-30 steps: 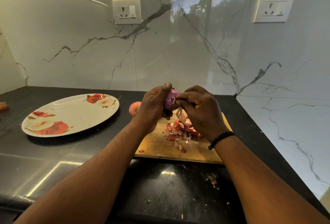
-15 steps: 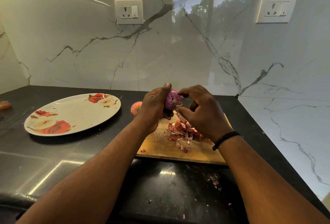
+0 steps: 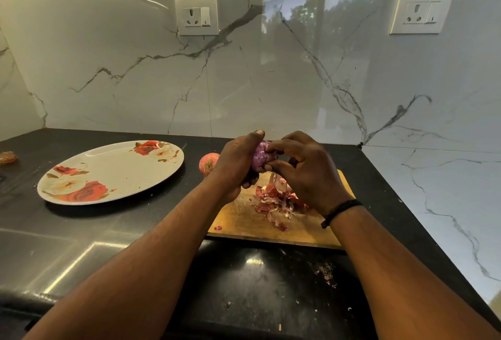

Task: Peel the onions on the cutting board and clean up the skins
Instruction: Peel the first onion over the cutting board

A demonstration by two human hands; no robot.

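Note:
My left hand grips a purple, partly peeled onion above the far end of the wooden cutting board. My right hand has its curled fingertips on the onion's right side, picking at its skin. A pile of reddish onion skins lies on the board under the hands. A second onion, still in its skin, sits on the black counter just left of my left hand.
A large floral plate lies on the counter to the left. A small brownish object sits at the far left edge. Skin crumbs dot the counter in front of the board. Marble walls enclose the back and right.
My right hand dropped toward the skin pile and has come back up onto the onion's right side. The left hand keeps holding the onion in the same place.

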